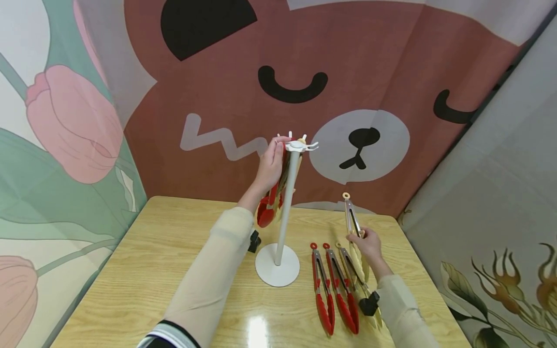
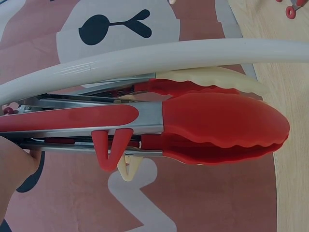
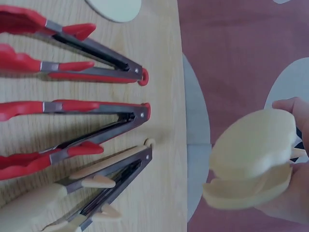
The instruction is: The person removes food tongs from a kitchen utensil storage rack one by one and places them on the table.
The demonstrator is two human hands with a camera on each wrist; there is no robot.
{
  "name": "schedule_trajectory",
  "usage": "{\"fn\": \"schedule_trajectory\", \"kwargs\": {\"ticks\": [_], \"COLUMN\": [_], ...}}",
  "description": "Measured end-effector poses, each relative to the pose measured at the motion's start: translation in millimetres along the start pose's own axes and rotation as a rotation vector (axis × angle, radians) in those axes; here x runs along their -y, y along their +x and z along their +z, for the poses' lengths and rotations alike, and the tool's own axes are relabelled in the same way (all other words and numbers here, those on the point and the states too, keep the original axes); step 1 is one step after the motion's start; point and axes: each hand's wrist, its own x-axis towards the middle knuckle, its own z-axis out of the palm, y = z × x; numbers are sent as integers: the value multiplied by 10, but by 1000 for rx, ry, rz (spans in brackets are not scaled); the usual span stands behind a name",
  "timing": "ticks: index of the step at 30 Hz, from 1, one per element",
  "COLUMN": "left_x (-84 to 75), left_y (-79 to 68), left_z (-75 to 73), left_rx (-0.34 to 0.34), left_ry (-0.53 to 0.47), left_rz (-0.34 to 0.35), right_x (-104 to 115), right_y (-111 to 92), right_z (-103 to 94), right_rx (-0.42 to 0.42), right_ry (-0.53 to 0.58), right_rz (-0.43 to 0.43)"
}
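At the top of a white stand with hooks [image 1: 285, 212], my left hand [image 1: 269, 166] holds red-tipped tongs [image 2: 227, 118] by their upper end, close to a hook. The tongs hang heads down, overlapping cream-tipped tongs [image 2: 212, 77] and another red pair behind them. To the right, my right hand [image 1: 369, 244] grips cream tongs [image 1: 350, 212] around their lower part, ring end up. Their cream heads [image 3: 253, 150] show beside the palm in the right wrist view. Below that hand lie two red tongs [image 1: 320, 309] and one cream pair [image 3: 29, 205] on the table.
The stand's round white base [image 1: 270, 270] rests on the wooden table [image 1: 183, 241], left of the lying tongs. A printed cloth with a bear face [image 1: 209, 92] hangs behind the table's back edge. A grey curtain [image 1: 491, 183] stands at the right.
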Motion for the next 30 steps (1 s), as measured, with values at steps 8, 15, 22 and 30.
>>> {"fn": "schedule_trajectory", "kwargs": {"ticks": [8,15,22,30], "left_x": [10,14,11,-183], "left_y": [4,5,0,-49], "left_z": [5,9,6,-24], "left_rx": [-2,-1,-3,3], "left_ry": [8,4,1,-16], "left_rz": [-3,-5,-4,-14], "right_x": [-87,-172,-247,-342], "right_y": [-12,-53,-80,-102], "right_z": [-43,-87,-136,-208], "right_rx": [-18,0,-6,6], "right_ry": [-118,-166,-181,-174], "right_rz": [-36,-35,-53,5]}}
